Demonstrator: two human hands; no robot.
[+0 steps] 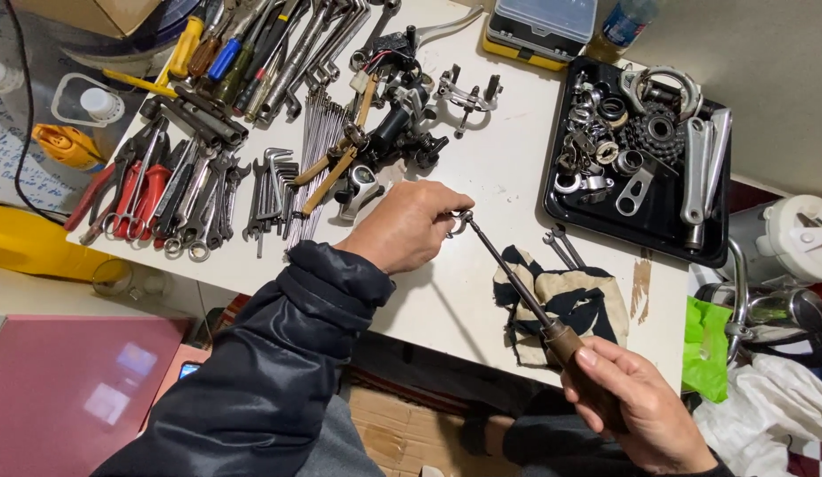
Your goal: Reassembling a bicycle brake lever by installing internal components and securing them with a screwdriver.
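My right hand [636, 402] grips the brown wooden handle of a long screwdriver [517, 287], whose dark shaft runs up and left across the white table [508, 168]. The tip meets a small metal part [457, 221] pinched in the fingers of my left hand [409, 225]. The left arm wears a dark padded sleeve. A black and cream rag [561, 305] lies under the shaft, close to the table's near edge.
Pliers, wrenches and hex keys [190, 199] lie in rows at the left, with screwdrivers [226, 53] above them and a bundle of spokes [318, 150]. Bicycle brake parts [402, 115] sit mid-table. A black tray [693, 238] holds metal parts. Two small wrenches [563, 247] lie beside the rag.
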